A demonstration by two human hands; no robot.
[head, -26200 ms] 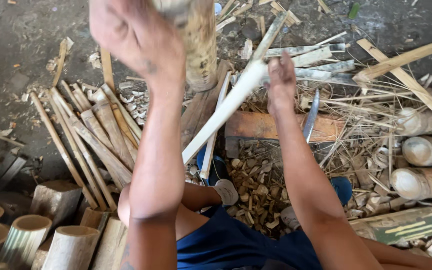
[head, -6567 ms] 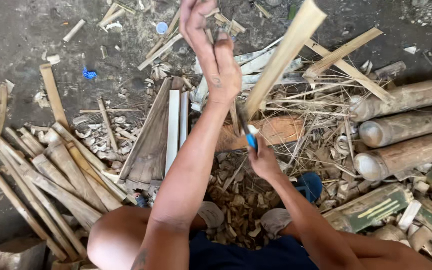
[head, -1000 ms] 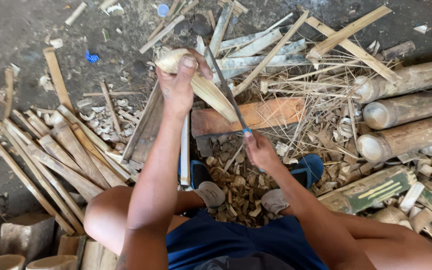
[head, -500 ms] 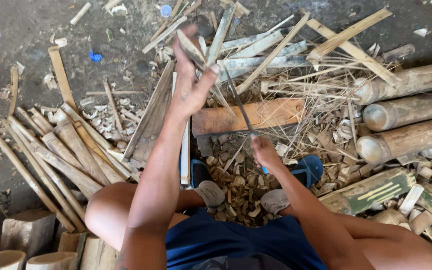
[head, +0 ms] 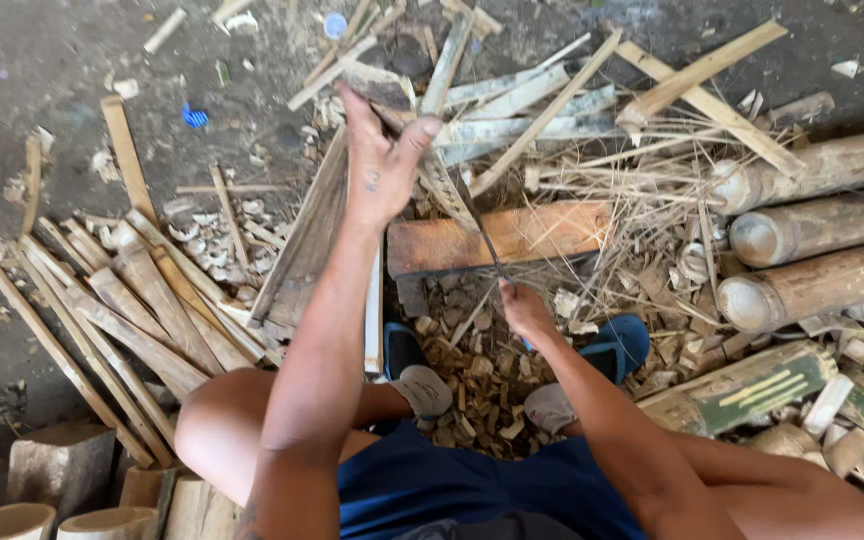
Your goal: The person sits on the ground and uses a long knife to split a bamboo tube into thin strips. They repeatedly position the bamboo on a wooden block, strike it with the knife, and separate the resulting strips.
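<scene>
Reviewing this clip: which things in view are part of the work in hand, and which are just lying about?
In hand:
left hand, raised, holding a bamboo strip
right hand, gripping a thin blade
orange wooden block under the blade

Lying about:
split slats on the ground to the left
whole bamboo poles to the right
chips between the feet
blue sandal

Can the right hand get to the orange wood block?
Probably yes. The right hand grips a knife just below the block, which lies uncovered on top apart from the blade and a few thin splinters across it. The hand is busy, though.
</scene>
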